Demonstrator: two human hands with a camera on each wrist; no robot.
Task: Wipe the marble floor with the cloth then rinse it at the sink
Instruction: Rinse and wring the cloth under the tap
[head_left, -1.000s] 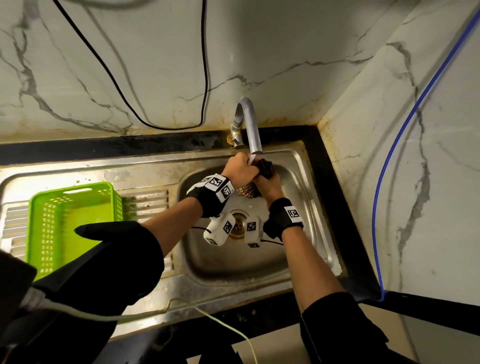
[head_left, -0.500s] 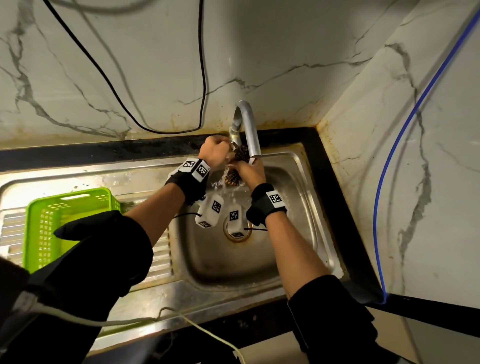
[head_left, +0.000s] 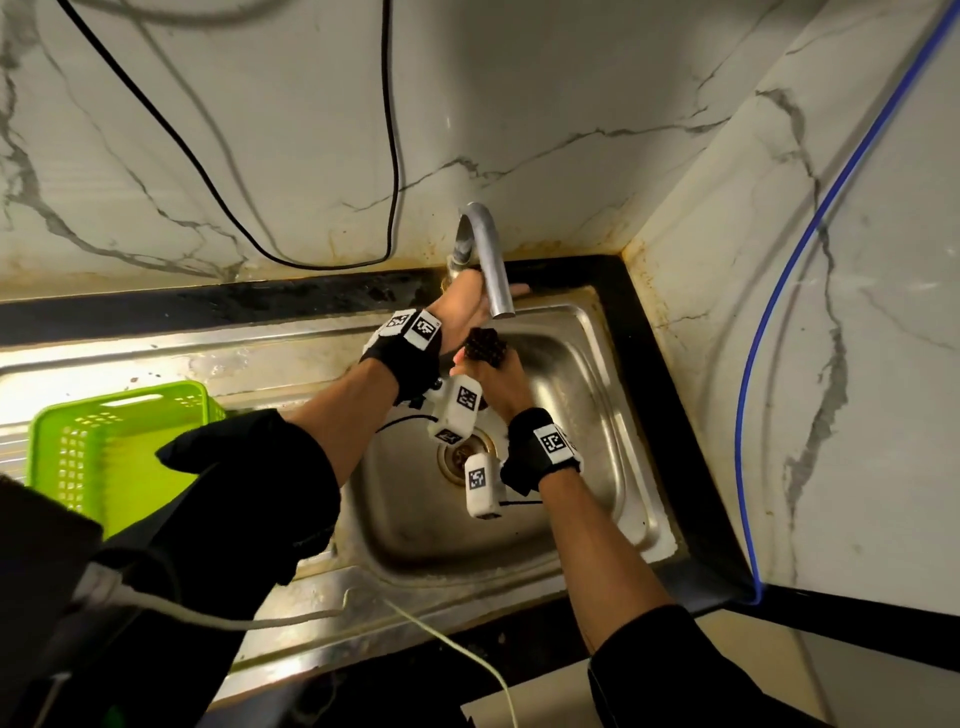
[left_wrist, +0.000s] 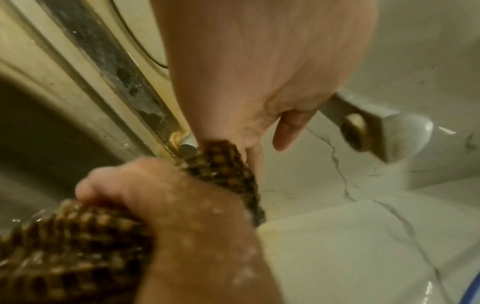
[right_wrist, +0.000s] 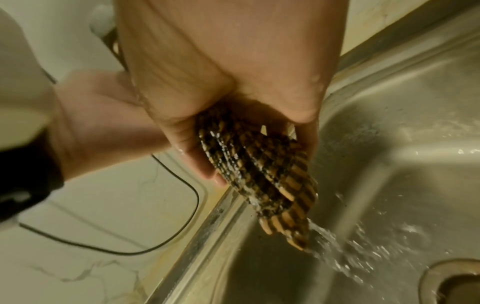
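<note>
A wet brown-and-black checked cloth (head_left: 485, 349) is bunched in my right hand (head_left: 493, 382), which grips it just under the spout of the steel tap (head_left: 492, 260), above the sink (head_left: 613, 415). In the right wrist view water streams off the cloth (right_wrist: 262, 176) into the basin. My left hand (head_left: 470, 312) is off the cloth, lying behind the spout with its fingers stretched toward the back rim. In the left wrist view its fingers (left_wrist: 285, 133) hang straight near the tap handle (left_wrist: 363, 133), holding nothing, with the cloth (left_wrist: 223, 164) just below them.
A green plastic basket (head_left: 119, 441) stands on the draining board to the left. The drain (head_left: 462, 460) sits mid-basin. A black cable (head_left: 395, 156) hangs on the marble back wall and a blue cable (head_left: 779, 312) on the right wall. A white cord (head_left: 441, 639) crosses the front edge.
One second ago both hands gripped the cloth under the spout. The left hand has let go and moved back behind the tap; the right hand now holds the cloth alone.
</note>
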